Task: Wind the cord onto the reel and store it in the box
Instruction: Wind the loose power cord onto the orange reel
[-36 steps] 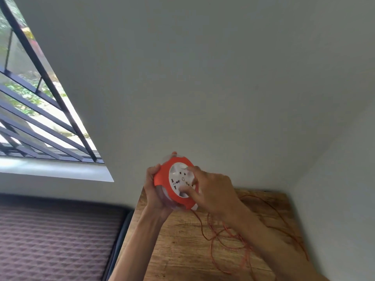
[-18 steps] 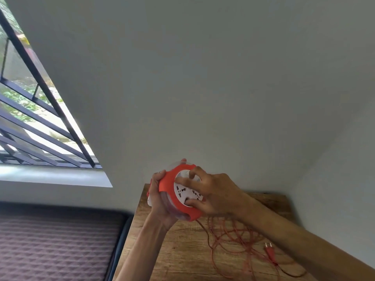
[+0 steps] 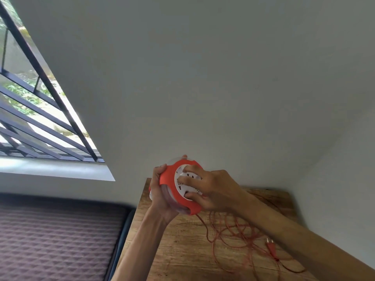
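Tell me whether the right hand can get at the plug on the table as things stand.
Probably yes, once it lets go. The plug lies bare on the wooden table with nothing over it, just beneath the right forearm. But the right hand is busy on the reel.

No text, label, brand, number or sign can be read anywhere. The white face of the reel (image 3: 187,184) shows only dark socket slots, partly covered by fingers (image 3: 189,180), and any small marks there are too blurred to make out. The plug (image 3: 271,247) near the right edge of the tabletop (image 3: 178,252) carries no legible marking.
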`<state>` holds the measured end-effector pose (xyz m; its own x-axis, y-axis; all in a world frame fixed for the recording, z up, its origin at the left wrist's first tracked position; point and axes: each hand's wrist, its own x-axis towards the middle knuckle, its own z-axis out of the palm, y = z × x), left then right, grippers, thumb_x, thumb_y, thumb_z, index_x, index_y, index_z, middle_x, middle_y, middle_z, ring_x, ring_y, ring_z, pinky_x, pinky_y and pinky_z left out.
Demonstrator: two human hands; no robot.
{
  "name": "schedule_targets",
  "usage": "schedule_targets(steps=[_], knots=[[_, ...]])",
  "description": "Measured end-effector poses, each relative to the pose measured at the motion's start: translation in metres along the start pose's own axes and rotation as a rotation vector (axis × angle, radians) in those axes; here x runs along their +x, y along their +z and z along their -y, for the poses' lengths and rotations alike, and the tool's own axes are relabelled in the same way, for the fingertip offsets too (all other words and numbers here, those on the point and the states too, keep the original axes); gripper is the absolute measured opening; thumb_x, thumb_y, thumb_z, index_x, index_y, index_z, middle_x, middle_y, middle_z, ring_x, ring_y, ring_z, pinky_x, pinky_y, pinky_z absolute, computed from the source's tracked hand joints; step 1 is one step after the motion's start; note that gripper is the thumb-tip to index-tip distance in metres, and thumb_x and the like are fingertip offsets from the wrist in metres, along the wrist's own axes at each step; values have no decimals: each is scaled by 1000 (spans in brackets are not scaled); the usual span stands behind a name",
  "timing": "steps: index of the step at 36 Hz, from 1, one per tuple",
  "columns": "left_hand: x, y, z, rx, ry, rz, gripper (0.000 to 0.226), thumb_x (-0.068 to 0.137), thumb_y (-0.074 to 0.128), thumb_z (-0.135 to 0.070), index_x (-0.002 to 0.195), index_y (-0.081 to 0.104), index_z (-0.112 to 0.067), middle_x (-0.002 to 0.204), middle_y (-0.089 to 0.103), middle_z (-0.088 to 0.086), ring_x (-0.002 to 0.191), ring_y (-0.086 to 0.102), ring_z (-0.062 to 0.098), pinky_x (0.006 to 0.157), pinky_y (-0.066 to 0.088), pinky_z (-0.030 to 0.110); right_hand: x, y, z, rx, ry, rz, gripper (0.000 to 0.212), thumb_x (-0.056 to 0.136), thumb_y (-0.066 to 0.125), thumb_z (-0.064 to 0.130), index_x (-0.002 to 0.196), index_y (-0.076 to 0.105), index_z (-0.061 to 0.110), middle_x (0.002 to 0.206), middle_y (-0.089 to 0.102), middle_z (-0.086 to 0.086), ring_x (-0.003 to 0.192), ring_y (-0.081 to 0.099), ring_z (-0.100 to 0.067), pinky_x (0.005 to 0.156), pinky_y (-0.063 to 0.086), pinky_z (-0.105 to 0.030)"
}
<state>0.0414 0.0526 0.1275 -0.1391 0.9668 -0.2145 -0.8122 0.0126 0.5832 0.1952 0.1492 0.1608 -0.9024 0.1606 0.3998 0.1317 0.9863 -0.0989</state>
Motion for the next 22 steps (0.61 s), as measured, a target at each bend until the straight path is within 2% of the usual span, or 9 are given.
schedule_targets(steps=[5, 8, 10, 12, 13, 15, 17, 20, 22], knots=[[0, -2, -5, 41, -5, -12, 87, 91, 62, -59, 165, 53, -14, 147, 61, 20, 126, 60, 40, 106, 49, 54, 2, 2, 3, -23, -108, 29, 39, 104, 57, 40, 142, 49, 33, 150, 53, -1, 93, 73, -22, 59, 58, -26], [-1, -1, -5, 42, -4, -22, 88, 92, 60, -57, 167, 49, -11, 148, 58, 23, 124, 61, 40, 104, 49, 53, 3, 0, 4, -55, -117, -14, 33, 101, 63, 44, 130, 56, 29, 135, 66, -2, 82, 74, -20, 58, 54, -24], [-3, 0, -1, 55, 7, -16, 85, 92, 59, -55, 163, 54, -9, 144, 64, 24, 122, 66, 40, 102, 52, 52, 7, 0, 7, 0, 52, -94, 44, 94, 65, 59, 122, 53, 27, 107, 75, 3, 64, 71, -16, 55, 46, -20], [-4, 2, 3, 56, 24, -33, 81, 91, 58, -55, 157, 60, -8, 138, 70, 25, 120, 68, 42, 99, 55, 52, 15, -3, 10, 77, 389, -153, 55, 89, 56, 76, 114, 40, 30, 79, 71, 9, 55, 67, -10, 55, 43, -19], [-5, 4, 4, 49, 43, -52, 82, 91, 56, -55, 158, 59, -8, 140, 68, 26, 124, 65, 45, 100, 55, 53, 18, -2, 11, 129, 560, -164, 55, 89, 51, 80, 111, 35, 32, 72, 65, 13, 54, 64, -6, 53, 41, -18], [-3, 12, 3, 52, 91, -90, 85, 92, 52, -54, 163, 54, -7, 146, 61, 28, 131, 55, 47, 102, 51, 52, 20, 3, 12, 277, 837, -180, 50, 94, 52, 76, 108, 37, 31, 74, 62, 16, 59, 61, 1, 50, 38, -15], [-1, 19, 0, 84, 128, -115, 85, 91, 51, -52, 164, 52, -7, 146, 60, 28, 130, 54, 46, 97, 53, 49, 19, 9, 14, 466, 1010, -200, 40, 101, 54, 64, 109, 45, 25, 83, 69, 10, 66, 66, -2, 51, 45, -19], [1, 17, -2, 99, 133, -113, 86, 90, 50, -53, 164, 52, -8, 143, 61, 27, 124, 58, 45, 92, 56, 48, 15, 10, 21, 642, 1021, -206, 30, 108, 50, 50, 114, 47, 21, 79, 75, 2, 60, 71, -6, 50, 50, -21], [-1, 13, -3, 78, 114, -95, 86, 91, 50, -55, 164, 52, -10, 147, 60, 28, 128, 56, 46, 97, 55, 50, 11, 4, 23, 575, 846, -181, 20, 110, 49, 45, 114, 45, 25, 66, 72, 7, 53, 70, -4, 49, 51, -20]])
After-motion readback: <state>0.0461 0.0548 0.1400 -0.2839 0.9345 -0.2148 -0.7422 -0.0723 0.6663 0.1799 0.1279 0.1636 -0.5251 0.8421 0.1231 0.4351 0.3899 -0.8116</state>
